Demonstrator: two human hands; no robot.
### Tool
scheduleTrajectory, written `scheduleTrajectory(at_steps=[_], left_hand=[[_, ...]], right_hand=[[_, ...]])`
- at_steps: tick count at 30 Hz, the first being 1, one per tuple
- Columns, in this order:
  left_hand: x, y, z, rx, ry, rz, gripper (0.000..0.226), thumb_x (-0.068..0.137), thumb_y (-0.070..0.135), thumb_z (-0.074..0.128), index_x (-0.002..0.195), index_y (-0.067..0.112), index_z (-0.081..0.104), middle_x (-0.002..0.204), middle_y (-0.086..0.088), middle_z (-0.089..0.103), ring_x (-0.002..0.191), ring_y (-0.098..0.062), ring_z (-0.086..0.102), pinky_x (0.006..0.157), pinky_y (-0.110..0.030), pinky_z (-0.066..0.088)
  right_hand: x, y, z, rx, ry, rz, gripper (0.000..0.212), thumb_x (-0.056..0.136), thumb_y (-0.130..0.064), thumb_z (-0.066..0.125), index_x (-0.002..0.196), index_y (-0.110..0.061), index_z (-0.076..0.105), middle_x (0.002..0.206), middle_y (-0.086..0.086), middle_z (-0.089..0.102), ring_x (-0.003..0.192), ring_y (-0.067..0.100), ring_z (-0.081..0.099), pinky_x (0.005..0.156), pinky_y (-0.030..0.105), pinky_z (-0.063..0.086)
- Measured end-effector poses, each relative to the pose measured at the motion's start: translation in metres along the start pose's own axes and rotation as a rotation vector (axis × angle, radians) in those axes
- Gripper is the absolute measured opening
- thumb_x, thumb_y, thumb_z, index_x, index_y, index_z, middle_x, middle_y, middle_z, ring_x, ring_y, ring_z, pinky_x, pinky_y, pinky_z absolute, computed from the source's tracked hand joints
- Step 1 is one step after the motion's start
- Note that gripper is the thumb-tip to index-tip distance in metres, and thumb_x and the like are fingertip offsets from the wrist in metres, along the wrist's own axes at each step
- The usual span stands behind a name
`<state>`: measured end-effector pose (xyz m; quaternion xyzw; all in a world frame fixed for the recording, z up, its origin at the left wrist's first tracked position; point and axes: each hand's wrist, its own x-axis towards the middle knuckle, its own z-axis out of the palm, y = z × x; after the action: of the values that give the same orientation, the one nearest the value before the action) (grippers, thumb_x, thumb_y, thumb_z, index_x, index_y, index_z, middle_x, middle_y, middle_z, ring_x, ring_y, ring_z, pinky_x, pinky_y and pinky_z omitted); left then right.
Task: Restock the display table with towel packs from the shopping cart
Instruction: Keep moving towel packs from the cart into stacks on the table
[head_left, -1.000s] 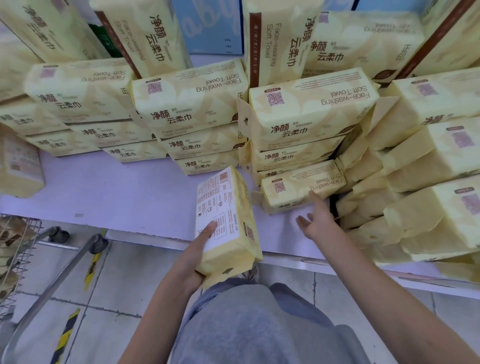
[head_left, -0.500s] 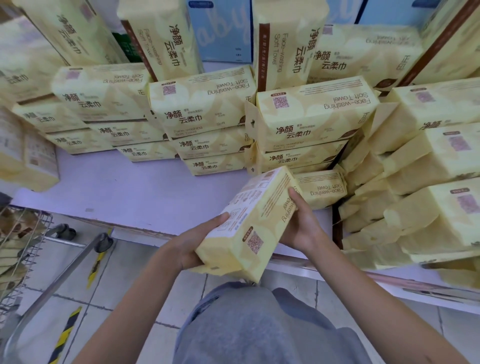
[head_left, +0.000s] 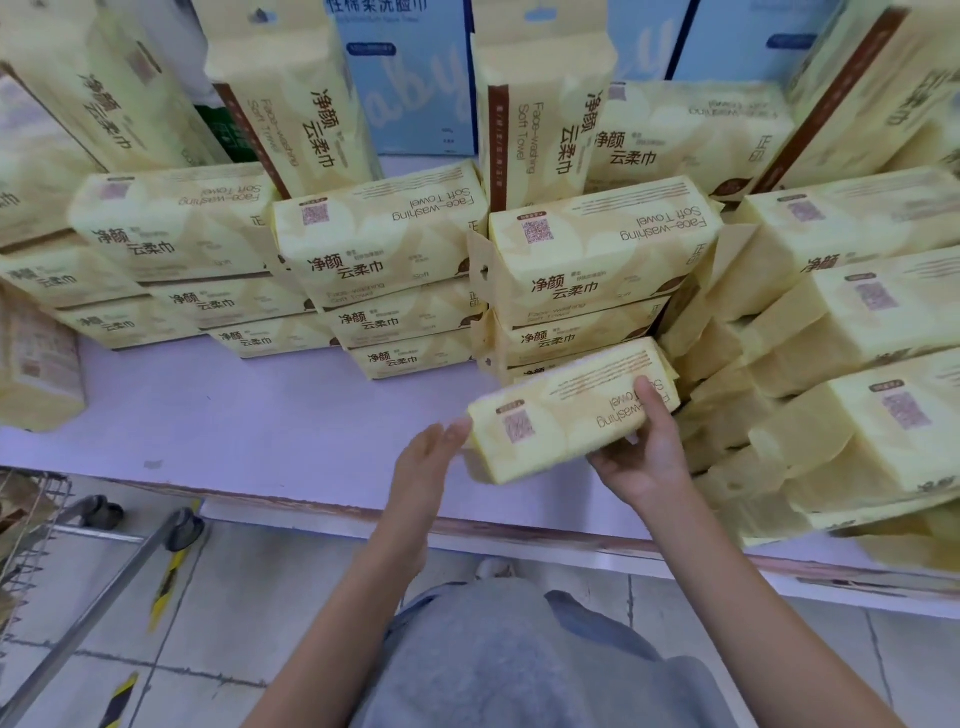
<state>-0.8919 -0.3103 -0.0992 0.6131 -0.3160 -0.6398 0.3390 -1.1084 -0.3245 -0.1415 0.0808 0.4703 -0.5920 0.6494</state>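
A yellow towel pack (head_left: 566, 415) lies level, label up, just above the display table (head_left: 234, 415), in front of the middle stack of packs (head_left: 597, 260). My right hand (head_left: 644, 457) grips its right end, thumb on top and fingers underneath. My left hand (head_left: 426, 467) is flat, fingers straight, with the fingertips against the pack's left end. Whether another pack lies under it is hidden. A corner of the wire shopping cart (head_left: 31, 519) shows at the lower left.
Stacks of the same yellow packs fill the back and right (head_left: 857, 312) of the table; upright packs and blue boxes (head_left: 415, 78) stand behind. One pack (head_left: 36, 374) stands at the left edge. The cart's grey handle bar (head_left: 104, 587) slants across the tiled floor.
The pack went from upright in my left hand to flat in both, then forward over the table. My left hand has let go of its underside and now only touches the end.
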Motion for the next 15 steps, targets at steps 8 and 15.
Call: scheduleTrajectory(at_steps=[8,15], left_hand=[[0.050,0.015,0.052,0.110,-0.131,0.125,0.028,0.089,0.028,0.065,0.116,0.023,0.062,0.111,0.011,0.067,0.096,0.008,0.061,0.067,-0.005,0.043],[0.069,0.000,0.054,0.065,-0.090,0.071,0.013,0.090,0.027,0.063,0.102,0.031,0.066,0.092,0.023,0.071,0.087,0.005,0.064,0.069,-0.013,0.048]], right_hand=[[0.013,-0.032,0.016,-0.027,0.195,0.007,0.038,0.077,-0.040,0.074,0.096,-0.013,0.055,0.104,0.012,0.058,0.103,0.029,0.059,0.075,0.041,0.055],[0.030,-0.033,0.006,-0.288,0.174,0.014,0.049,0.076,-0.046,0.071,0.114,-0.023,0.051,0.106,0.003,0.059,0.110,0.024,0.053,0.094,0.047,0.045]])
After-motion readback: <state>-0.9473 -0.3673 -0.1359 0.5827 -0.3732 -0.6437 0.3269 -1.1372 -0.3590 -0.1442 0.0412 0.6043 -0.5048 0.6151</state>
